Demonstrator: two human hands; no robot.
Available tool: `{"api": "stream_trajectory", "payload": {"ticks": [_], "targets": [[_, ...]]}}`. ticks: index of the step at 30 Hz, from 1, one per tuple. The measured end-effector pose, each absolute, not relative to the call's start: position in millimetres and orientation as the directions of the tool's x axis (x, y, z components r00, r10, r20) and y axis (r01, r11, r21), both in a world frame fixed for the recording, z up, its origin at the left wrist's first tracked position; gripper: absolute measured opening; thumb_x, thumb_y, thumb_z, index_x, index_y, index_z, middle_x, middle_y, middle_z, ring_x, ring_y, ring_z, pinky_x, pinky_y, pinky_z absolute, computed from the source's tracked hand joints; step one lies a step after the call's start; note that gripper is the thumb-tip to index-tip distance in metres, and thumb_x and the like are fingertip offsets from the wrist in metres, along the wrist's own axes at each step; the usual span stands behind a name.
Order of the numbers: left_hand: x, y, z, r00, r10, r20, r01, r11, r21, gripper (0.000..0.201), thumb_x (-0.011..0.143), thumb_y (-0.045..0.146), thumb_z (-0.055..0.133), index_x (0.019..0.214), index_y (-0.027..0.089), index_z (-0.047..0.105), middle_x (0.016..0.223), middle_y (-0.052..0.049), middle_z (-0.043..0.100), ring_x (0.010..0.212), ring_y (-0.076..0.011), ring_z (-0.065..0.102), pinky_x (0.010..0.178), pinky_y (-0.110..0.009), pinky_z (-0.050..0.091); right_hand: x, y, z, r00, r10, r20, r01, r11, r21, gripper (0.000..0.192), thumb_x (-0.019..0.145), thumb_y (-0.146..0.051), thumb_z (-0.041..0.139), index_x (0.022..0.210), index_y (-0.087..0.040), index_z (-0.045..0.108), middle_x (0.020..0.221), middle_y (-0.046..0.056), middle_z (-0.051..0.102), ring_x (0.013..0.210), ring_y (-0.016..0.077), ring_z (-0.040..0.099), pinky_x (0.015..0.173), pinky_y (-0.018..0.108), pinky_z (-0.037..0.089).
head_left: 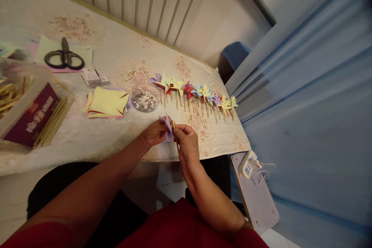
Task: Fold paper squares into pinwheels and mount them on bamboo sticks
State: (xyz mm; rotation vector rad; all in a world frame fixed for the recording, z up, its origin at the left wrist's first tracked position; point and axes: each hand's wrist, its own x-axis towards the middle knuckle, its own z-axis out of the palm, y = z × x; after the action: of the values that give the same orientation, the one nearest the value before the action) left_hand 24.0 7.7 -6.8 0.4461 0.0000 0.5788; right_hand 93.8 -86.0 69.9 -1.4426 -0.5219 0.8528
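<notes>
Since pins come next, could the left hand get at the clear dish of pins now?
Probably yes: the clear dish of pins sits just beyond the left hand with bare tablecloth between, but its fingers hold the purple pinwheel.

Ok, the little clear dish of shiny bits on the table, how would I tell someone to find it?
Start at the table with the floral cloth and find the row of paper pinwheels on sticks near its right end. Just left of that row, right of the stack of yellow paper squares, sits the clear round dish. It is the only see-through thing there, holding small silvery pieces.
</notes>
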Motion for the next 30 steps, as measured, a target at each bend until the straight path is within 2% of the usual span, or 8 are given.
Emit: {"api": "stream_trajectory", "payload": {"ticks": [9, 24, 30], "targets": [[23.8, 7.8, -7.8, 0.856, 0.493, 0.155, -0.51, 0.757, 0.409, 0.028, 0.063, 0.016, 0.087, 0.061, 0.014, 0.059, 0.064, 0.0, 0.061, 0.058, -0.0108, 0.06, 0.056, -0.02, 0.046, 87.7, -88.4, 72.2, 0.617, 0.766, -0.18, -0.173, -0.091, -0.981, 0.015, 0.06, -0.027, 0.07, 0.07, -0.018, 0.064, 0.051, -0.007, 0.054, 0.048, 0.0084, 0.044, 0.051, 0.023, 0.032], [21.8, 5.1, -4.5, 0.849, 0.509, 0.14, -0.517, 0.748, 0.416, 0.031, 0.06, 0.013, 0.087, 0.061, 0.014, 0.056, 0.062, 0.002, 0.055, 0.057, -0.0093, 0.056, 0.054, -0.019, 0.043, 85.2, -90.3, 70.7, 0.628, 0.761, -0.165, -0.155, -0.086, -0.984, 0.014, 0.06, -0.027, 0.072, 0.067, -0.018, 0.064, 0.051, -0.007, 0.053, 0.047, 0.0072, 0.042, 0.051, 0.022, 0.031], [21.4, 3.8, -3.6, 0.848, 0.513, 0.133, -0.517, 0.746, 0.419, 0.031, 0.059, 0.015, 0.088, 0.06, 0.014, 0.057, 0.063, 0.001, 0.056, 0.059, -0.0097, 0.056, 0.056, -0.02, 0.044, 84.9, -91.4, 69.4, 0.629, 0.76, -0.163, -0.162, -0.077, -0.984, 0.013, 0.06, -0.026, 0.071, 0.067, -0.018, 0.064, 0.049, -0.008, 0.05, 0.047, 0.0072, 0.04, 0.05, 0.022, 0.029]]}}
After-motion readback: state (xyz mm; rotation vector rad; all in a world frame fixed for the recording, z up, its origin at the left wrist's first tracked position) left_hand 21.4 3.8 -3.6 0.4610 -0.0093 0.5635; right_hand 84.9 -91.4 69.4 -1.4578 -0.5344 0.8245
